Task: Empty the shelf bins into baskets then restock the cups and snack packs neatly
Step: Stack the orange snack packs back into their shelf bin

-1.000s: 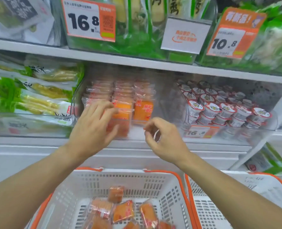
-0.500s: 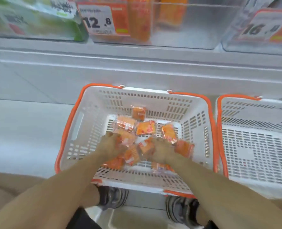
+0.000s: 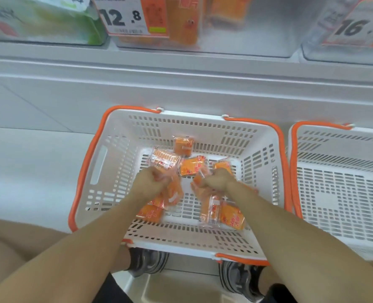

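A white basket with an orange rim (image 3: 120,162) stands on the floor in front of me and holds several orange snack packs (image 3: 193,166). Both my hands are down inside it. My left hand (image 3: 150,182) is curled around the clear wrapper of orange packs at the basket's middle left. My right hand (image 3: 217,179) is closed on the wrapper edge of another orange pack just to the right. More packs (image 3: 227,215) lie loose under my right forearm. A clear shelf bin (image 3: 257,25) above still has a few orange packs (image 3: 182,18) standing in it.
A second white basket (image 3: 338,193) with nothing in it sits directly to the right. Price tags 12.8 (image 3: 126,16) and 16.8 (image 3: 360,25) hang on the bins. A bin of green packs (image 3: 50,20) is at upper left. My shoes (image 3: 148,262) touch the basket's near edge.
A second ago both hands were up at the shelf bin on the orange packs. They came down into the basket with packs, and the view tipped down with them.
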A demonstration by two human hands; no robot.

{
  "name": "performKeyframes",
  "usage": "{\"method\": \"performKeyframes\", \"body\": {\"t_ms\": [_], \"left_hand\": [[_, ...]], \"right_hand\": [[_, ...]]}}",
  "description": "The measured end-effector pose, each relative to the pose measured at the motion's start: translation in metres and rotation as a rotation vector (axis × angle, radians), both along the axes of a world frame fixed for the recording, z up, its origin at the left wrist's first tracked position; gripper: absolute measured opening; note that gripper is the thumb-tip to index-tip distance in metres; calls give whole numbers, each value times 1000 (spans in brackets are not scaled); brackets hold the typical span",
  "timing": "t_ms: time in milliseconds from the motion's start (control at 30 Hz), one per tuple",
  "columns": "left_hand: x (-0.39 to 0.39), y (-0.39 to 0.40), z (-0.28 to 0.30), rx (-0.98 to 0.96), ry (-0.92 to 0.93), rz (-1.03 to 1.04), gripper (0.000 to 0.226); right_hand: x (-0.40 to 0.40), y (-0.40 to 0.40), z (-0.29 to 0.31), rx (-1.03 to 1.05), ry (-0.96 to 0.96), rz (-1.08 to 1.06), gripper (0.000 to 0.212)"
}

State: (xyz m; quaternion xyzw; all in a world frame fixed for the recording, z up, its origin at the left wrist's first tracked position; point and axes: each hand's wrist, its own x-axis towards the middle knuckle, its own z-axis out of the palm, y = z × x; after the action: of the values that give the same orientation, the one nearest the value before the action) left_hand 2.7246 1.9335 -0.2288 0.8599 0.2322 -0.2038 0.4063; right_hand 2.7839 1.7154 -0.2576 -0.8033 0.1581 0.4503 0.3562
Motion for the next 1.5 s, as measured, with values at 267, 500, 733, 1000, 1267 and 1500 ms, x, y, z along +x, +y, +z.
{"method": "performKeyframes", "body": {"t_ms": [267,500,733,1000,1267,1500], "left_hand": [[10,-3,25,-785,65,408,26],[24,-42,44,-798,49,723,47],[28,-65,76,-965,90,599,88],[20,-60,83,-780,152,300,59],[7,-50,59,-656,225,535,37],[5,-49,47,-753,76,438,14]], "right_hand": [[11,-4,54,309,-393,-373,66],[-12,-3,86,724,-246,-384,44],[-31,21,91,677,-362,-452,48],[-26,11,92,645,-211,-445,36],[-34,5,84,512,-79,-446,45],[-35,11,58,638,-17,-565,43]]}}
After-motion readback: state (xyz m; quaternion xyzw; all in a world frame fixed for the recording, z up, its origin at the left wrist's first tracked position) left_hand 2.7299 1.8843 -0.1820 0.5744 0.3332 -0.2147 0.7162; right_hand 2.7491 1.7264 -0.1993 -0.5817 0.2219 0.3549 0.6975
